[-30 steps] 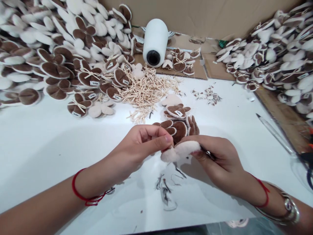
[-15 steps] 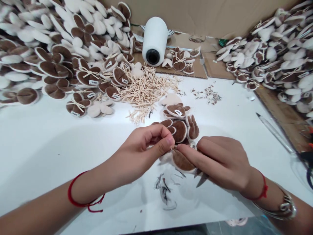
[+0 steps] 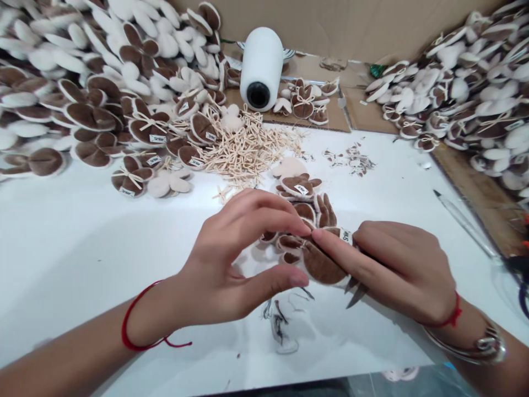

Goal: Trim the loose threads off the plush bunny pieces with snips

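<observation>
A brown and cream bunny-shaped plush piece (image 3: 324,266) lies in front of me, its ears toward the left. My left hand (image 3: 235,259) is open beside it, thumb well apart from the fingers, the index fingertip close to my right one. With its index finger stretched along the piece, my right hand (image 3: 384,270) is curled round what looks like thread snips; only the pointed metal blades (image 3: 357,293) show below it. A white printed label (image 3: 346,237) pokes out by the right knuckles. More bunny pieces (image 3: 301,187) lie just behind.
Plush pieces are heaped at the left (image 3: 91,105) and right (image 3: 487,99). Small cream bows (image 3: 243,149) form a pile near a white thread cone (image 3: 262,66). Dark thread scraps (image 3: 279,325) lie near the front; a clear pen (image 3: 467,226) lies at the right.
My left thumb and fingers have parted from their pinch, and the hand has opened. My right hand has shifted slightly right with the plush piece and the blades.
</observation>
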Demonstrator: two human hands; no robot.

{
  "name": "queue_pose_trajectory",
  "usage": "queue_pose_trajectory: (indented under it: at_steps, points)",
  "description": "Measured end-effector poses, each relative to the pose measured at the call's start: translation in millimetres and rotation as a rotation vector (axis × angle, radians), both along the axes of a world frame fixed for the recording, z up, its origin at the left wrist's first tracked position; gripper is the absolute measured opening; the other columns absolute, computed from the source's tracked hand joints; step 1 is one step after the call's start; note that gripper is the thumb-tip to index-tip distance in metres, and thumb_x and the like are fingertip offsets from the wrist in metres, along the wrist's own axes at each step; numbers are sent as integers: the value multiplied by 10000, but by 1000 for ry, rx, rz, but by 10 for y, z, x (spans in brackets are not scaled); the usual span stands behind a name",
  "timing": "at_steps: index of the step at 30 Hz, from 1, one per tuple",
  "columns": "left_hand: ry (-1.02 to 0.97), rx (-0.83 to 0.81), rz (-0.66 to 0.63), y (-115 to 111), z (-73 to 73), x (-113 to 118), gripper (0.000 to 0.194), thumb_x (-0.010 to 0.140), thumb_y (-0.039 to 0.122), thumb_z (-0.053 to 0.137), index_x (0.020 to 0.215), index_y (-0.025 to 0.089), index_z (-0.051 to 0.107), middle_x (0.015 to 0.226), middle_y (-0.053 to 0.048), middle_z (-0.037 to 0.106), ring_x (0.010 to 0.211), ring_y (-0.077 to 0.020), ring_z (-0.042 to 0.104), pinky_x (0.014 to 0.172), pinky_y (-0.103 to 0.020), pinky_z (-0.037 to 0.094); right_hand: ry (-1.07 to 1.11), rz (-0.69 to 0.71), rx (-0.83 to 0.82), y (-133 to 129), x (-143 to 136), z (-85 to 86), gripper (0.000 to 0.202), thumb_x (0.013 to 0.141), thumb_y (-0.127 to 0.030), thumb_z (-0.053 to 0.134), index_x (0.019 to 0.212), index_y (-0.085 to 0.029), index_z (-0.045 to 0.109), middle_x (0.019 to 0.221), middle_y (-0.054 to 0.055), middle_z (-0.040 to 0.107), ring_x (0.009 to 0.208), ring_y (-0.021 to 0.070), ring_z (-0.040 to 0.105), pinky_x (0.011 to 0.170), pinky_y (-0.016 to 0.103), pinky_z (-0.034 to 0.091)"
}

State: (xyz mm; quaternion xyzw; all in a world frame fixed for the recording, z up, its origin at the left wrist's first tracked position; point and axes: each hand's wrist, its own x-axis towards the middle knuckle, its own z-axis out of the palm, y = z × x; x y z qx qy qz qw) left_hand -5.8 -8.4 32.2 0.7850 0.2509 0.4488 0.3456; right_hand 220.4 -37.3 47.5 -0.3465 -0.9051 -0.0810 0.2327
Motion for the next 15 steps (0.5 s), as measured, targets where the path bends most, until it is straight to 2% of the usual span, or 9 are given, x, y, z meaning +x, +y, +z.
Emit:
queue_pose_trajectory:
  at_steps: [5, 10, 15]
  points:
    - [121, 176, 75, -4, 18, 11, 149, 824, 134, 713, 939, 216, 665, 898, -39, 679, 840, -168, 619, 771, -323, 522, 11, -28, -1, -31, -22, 31, 325, 1016, -170, 351, 1143, -161, 651, 521, -23, 398, 464, 147, 360, 456, 323, 264]
    - [160, 239, 177, -33, 54, 16, 164, 803, 69, 690, 881, 210, 654, 823, -33, 672, 764, -166, 606, 708, -345, 499, 10, 50, 46, 9, 32, -49, 309, 1009, -146, 376, 1177, -120, 633, 534, -30, 390, 475, 139, 347, 444, 316, 237]
    - [249, 324, 186, -60, 55, 11, 163, 794, 64, 645, 869, 199, 590, 830, -42, 647, 745, -174, 584, 670, -344, 481, -11, 141, 39, 17, 5, -97, 288, 968, -78, 430, 1186, -17, 607, 558, -11, 452, 517, 144, 365, 452, 309, 263]
